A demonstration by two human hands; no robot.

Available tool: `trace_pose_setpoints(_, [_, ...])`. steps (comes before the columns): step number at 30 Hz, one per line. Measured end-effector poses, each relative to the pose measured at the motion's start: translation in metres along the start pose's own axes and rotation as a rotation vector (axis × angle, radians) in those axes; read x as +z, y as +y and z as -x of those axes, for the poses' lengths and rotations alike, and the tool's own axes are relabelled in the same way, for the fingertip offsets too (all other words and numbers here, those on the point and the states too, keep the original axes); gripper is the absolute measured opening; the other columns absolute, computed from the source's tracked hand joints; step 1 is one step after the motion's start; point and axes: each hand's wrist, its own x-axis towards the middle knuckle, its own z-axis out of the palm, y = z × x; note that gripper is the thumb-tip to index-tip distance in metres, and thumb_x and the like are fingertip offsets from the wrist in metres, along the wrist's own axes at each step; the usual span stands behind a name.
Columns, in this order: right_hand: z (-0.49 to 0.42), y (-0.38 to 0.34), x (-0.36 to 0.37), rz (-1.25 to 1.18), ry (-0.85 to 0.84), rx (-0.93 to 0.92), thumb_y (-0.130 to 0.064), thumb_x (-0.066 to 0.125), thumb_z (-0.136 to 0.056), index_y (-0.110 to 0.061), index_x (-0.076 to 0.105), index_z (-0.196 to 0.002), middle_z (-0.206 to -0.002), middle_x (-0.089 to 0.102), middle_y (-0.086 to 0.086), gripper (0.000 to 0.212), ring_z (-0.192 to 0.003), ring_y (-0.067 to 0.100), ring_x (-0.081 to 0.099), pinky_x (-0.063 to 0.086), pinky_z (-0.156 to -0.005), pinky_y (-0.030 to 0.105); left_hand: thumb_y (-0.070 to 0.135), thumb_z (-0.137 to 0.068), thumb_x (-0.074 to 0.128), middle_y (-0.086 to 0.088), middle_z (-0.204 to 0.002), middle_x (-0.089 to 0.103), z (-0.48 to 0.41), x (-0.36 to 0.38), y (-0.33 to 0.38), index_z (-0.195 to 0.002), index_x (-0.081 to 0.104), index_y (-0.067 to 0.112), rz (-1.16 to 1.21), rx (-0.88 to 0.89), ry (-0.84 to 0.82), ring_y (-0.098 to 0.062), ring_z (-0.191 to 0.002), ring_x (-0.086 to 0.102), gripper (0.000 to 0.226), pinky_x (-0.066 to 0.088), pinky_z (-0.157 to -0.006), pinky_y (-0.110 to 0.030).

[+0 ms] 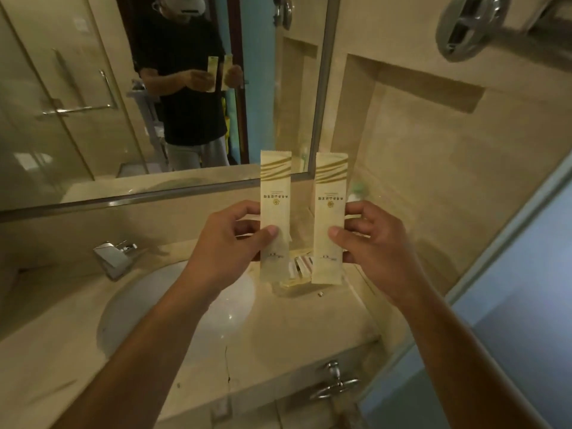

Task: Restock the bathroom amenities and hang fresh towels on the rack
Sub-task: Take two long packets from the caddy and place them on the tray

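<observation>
Both hands are up at frame centre: the left hand (230, 239) pinches one cream sachet (275, 212) upright, and the right hand (370, 243) pinches a second sachet (328, 218) just beside it. Below them lie the bench (309, 329) and the white basin (173, 308).

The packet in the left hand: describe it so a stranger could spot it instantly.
Find the white sink basin in the beige counter. Above its right rim, two hands hold twin cream packets with gold stripes. Yours is the left packet, pinched by the left hand, its top overlapping the mirror; the right packet, in the right hand, sits against tiled wall.
</observation>
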Motion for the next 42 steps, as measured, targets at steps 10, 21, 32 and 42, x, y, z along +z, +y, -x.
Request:
trace_pose_setpoints(10, [-0.093,0.0,0.072,0.009,0.061,0.045,-0.006,0.069,-0.093,-0.018,0.066,-0.107,-0.093,0.079,0.0,0.019,-0.087,0.016,0.077,0.064,-0.075,0.045,0.007,-0.089,0.07,0.001,-0.091,0.079,-0.108,-0.058,-0.028,-0.108,0.069,0.017,0.064,0.015,-0.131,-0.013,-0.085,0.076,0.021,0.061,-0.068,-0.023])
trace_pose_setpoints(21, [-0.164,0.022,0.089,0.035,0.042,0.102,-0.007,0.066,-0.095,-0.015,0.067,-0.113,-0.097,0.079,0.002,0.02,-0.089,0.017,0.077,0.064,-0.074,0.041,0.0,-0.094,0.064,-0.008,-0.089,0.079,-0.181,-0.063,-0.061,-0.108,0.07,0.011,0.132,-0.019,-0.116,-0.021,-0.083,0.077,0.019,0.063,-0.07,-0.031])
trace_pose_setpoints(32, [-0.268,0.139,0.063,0.333,0.084,0.124,-0.009,0.068,-0.094,-0.025,0.071,-0.113,-0.09,0.071,-0.016,0.025,-0.082,-0.002,0.069,0.058,-0.068,0.017,0.006,-0.094,0.066,-0.005,-0.094,0.078,-0.268,-0.007,-0.147,-0.105,0.069,0.012,0.02,-0.238,-0.005,-0.014,-0.082,0.076,0.013,0.063,-0.072,-0.029])
trace_pose_setpoints(42, [-0.325,0.264,0.082,0.478,0.071,0.304,-0.008,0.064,-0.095,-0.016,0.073,-0.118,-0.111,0.076,-0.001,0.025,-0.093,0.007,0.07,0.059,-0.081,0.026,0.008,-0.09,0.072,-0.002,-0.089,0.075,-0.323,0.066,-0.264,-0.107,0.072,0.009,-0.105,-0.505,0.085,-0.014,-0.076,0.075,0.017,0.064,-0.069,-0.032])
